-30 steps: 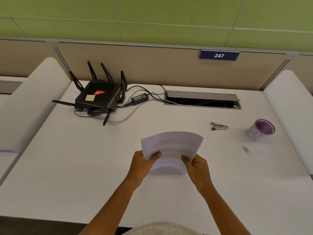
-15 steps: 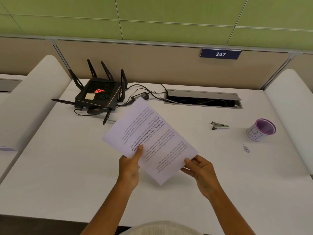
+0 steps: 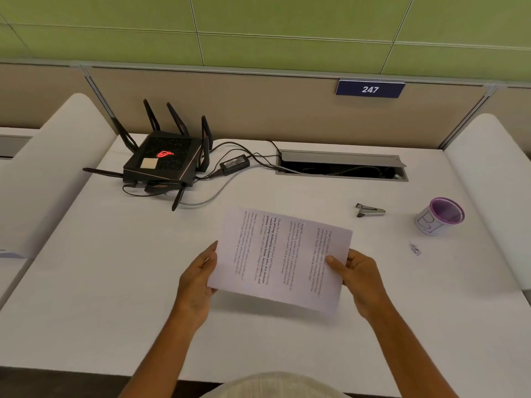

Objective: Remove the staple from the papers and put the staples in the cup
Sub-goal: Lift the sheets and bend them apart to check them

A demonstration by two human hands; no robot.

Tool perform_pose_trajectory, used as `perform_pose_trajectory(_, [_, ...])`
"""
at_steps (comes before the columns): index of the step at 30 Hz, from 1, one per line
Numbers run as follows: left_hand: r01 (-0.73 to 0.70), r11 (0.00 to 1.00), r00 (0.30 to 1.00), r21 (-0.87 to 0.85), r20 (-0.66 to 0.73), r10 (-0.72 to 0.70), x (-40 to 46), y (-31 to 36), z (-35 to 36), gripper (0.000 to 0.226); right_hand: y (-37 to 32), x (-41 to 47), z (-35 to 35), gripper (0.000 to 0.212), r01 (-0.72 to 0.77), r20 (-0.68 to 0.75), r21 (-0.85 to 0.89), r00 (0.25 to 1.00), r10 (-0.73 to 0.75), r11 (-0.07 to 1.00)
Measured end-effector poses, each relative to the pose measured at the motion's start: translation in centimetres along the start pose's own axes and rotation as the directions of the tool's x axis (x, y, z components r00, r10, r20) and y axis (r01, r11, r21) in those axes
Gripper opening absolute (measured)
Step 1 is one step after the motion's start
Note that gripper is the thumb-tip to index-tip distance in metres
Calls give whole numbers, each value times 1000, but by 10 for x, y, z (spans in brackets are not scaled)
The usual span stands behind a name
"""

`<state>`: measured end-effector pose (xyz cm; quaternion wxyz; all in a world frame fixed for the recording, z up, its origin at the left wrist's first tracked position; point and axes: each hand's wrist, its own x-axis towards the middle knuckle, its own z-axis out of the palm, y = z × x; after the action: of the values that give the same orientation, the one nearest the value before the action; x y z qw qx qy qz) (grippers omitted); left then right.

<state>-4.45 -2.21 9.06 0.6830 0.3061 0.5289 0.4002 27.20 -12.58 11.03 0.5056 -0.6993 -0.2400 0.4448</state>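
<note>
Printed papers [image 3: 283, 258] are held just above the white desk, turned sideways with the text running vertically. My left hand [image 3: 196, 278] grips their left edge and my right hand [image 3: 359, 278] pinches the right edge with the thumb on top. I cannot make out a staple on the papers. A metal staple remover [image 3: 370, 210] lies on the desk to the upper right of the papers. Further right stands a white cup with a purple rim [image 3: 439, 216]. A small pile of loose staples [image 3: 415, 249] lies on the desk in front of the cup.
A black router with antennas [image 3: 163, 163] sits at the back left, with a power brick [image 3: 234, 163] and cables running to an open cable slot [image 3: 342, 169]. White dividers [image 3: 494, 173] rise on both sides of the desk [image 3: 115, 282].
The papers have been opened out from a curled bundle, rotated, and now lie flat and sideways between both hands. My hands have moved further apart.
</note>
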Motion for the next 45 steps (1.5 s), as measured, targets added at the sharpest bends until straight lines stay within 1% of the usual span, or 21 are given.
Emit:
perform_pose_trajectory(2, [-12, 989, 998, 145, 70, 2, 3, 9, -6, 52, -6, 3, -7, 18, 27, 0, -42, 1000, -27, 999])
perform_pose_trajectory(6, [-69, 954, 987, 292, 157, 23, 8, 22, 6, 35, -14, 5, -9, 20, 99, 20, -104, 995, -97, 990])
perform_pose_trajectory(9, [-109, 940, 990, 322, 119, 74, 7, 28, 20, 21, -18, 2, -7, 19, 164, 20, -104, 986, -163, 981])
perform_pose_trajectory(11, [-145, 937, 988, 317, 95, 121, 6, 30, 26, 16, -18, -1, -7, 18, 212, -4, -102, 977, -213, 972])
perform_pose_trajectory(13, [-187, 929, 981, 321, 105, 161, 5, 27, 28, 13, -13, -4, -7, 17, 238, -45, -88, 969, -243, 967])
perform_pose_trajectory(16, [-229, 906, 970, 355, 166, 180, 1, 14, 25, 19, 8, -4, -5, 16, 204, -89, -74, 974, -210, 976])
perform_pose_trajectory(20, [-139, 904, 988, 404, 116, 100, 2, -17, 17, 21, 40, -6, 3, 15, 104, -134, -90, 984, -115, 991])
perform_pose_trajectory(22, [-124, 907, 991, 404, 104, 89, 1, -22, 15, 22, 42, -8, 3, 13, 99, -154, -104, 981, -115, 990])
perform_pose_trajectory(28, [-155, 914, 983, 375, 151, 104, -4, -16, 18, 21, 33, -10, -2, 15, 124, -161, -102, 977, -139, 987])
perform_pose_trajectory(32, [-85, 932, 994, 351, 98, 54, -7, -32, 14, 23, 42, -14, 0, 10, 62, -150, -88, 986, -74, 994])
perform_pose_trajectory(34, [-60, 936, 996, 346, 79, 34, -10, -35, 13, 24, 38, -15, 1, 11, 66, -150, -75, 986, -77, 995])
perform_pose_trajectory(37, [-30, 939, 997, 342, 71, 6, -15, -35, 11, 23, 25, -15, -2, 15, 119, -101, -113, 986, -131, 986])
perform_pose_trajectory(39, [-17, 942, 997, 336, 74, -8, -19, -35, 7, 22, 14, -12, -6, 14, 148, -63, -158, 985, -160, 976])
perform_pose_trajectory(43, [-4, 939, 997, 344, 74, -23, -22, -38, -4, 33, -12, -4, -13, 9, 217, 30, -287, 976, -217, 933])
perform_pose_trajectory(45, [-15, 932, 995, 361, 94, -20, -24, -38, -9, 34, -25, -3, -14, 8, 247, 92, -346, 969, -229, 905])
